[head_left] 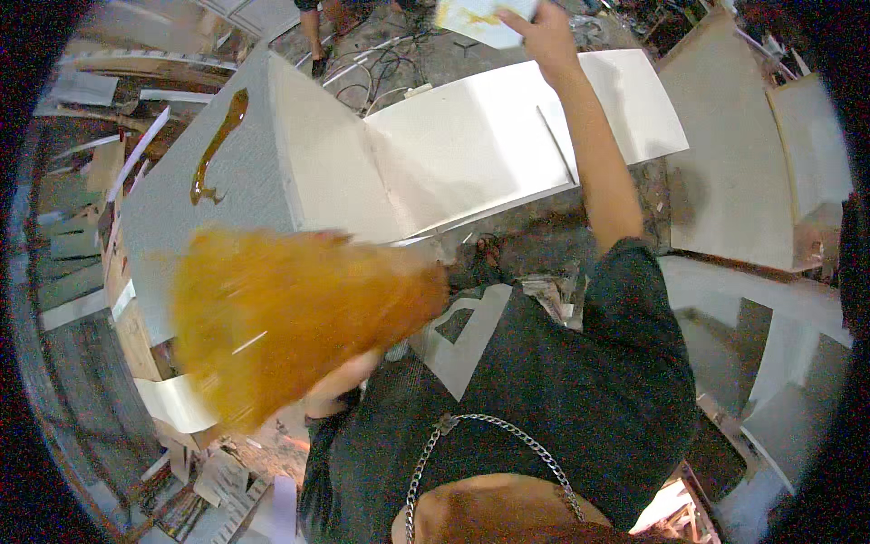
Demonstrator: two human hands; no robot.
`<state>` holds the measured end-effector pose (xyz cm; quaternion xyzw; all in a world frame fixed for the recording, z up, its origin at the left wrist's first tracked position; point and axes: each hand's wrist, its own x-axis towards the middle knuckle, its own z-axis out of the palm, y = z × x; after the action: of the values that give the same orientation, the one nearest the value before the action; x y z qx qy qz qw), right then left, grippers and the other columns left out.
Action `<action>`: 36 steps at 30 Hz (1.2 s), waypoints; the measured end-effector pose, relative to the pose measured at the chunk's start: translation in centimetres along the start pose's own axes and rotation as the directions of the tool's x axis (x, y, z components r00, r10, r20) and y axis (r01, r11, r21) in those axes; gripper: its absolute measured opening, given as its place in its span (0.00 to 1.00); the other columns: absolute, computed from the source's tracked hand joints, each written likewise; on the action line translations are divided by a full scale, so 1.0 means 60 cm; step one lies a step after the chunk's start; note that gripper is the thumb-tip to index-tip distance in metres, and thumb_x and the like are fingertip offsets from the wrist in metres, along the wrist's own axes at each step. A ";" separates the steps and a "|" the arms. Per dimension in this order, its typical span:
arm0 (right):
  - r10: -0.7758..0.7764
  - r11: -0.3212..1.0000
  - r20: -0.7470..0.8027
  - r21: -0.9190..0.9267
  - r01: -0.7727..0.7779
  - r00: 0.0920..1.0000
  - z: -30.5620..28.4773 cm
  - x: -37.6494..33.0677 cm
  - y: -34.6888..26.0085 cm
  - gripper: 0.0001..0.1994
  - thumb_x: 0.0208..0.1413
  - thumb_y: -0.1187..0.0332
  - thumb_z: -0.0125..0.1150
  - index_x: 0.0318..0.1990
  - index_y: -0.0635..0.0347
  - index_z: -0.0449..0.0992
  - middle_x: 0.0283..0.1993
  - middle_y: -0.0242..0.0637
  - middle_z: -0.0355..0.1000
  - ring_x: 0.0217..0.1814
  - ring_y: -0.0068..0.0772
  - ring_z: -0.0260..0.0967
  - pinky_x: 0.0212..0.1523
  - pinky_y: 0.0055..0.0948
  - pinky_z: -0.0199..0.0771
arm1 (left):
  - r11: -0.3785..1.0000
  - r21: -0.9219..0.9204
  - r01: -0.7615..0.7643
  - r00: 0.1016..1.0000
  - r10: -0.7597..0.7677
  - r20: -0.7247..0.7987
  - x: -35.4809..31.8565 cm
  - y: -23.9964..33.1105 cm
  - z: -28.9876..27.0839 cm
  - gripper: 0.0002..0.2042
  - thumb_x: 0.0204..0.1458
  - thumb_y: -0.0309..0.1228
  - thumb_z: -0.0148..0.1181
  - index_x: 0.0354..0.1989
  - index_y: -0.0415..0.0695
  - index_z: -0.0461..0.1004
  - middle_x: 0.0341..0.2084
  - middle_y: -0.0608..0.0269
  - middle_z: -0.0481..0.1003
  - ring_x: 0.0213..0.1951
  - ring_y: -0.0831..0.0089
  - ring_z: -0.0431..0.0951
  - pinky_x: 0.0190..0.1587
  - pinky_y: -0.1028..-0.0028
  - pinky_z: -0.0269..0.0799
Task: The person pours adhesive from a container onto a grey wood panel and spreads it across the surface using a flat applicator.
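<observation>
In my left hand (348,375) is a large amber-brown object (281,313), smeared by motion. It looks coated in something yellowish, and its kind is unclear; my fingers are mostly hidden behind it. It is in front of a grey textured panel (249,195), where a glossy amber streak of liquid (216,150) lies. My right arm reaches far forward over a white panel (471,136). My right hand (546,41) is closed on a thin white flat piece with yellow smears (485,23), partly cut off by the upper edge.
Cables (372,72) lie on the floor beyond the panels. Another person's limb (310,32) shows at the top. Large pale boards (734,136) stand at the right. Scrap strips and offcuts (77,208) clutter the left, with more scraps (217,480) below.
</observation>
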<state>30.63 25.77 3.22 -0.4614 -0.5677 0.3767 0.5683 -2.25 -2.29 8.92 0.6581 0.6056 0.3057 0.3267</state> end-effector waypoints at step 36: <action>0.346 0.937 -0.126 -0.004 -0.349 0.930 -0.146 -0.198 -0.099 0.21 0.63 0.63 0.53 0.58 0.68 0.65 0.52 0.46 0.70 0.45 0.38 0.74 0.36 0.24 0.78 | 0.983 -0.179 0.044 0.859 0.054 0.509 -0.044 -0.290 0.219 0.31 0.52 0.44 0.62 0.61 0.40 0.64 0.56 0.46 0.69 0.59 0.56 0.68 0.63 0.63 0.61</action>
<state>37.89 11.87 5.97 -0.5844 -0.4458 0.4344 0.5205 -2.33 -4.76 -12.89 0.6840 0.4643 0.1755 0.5346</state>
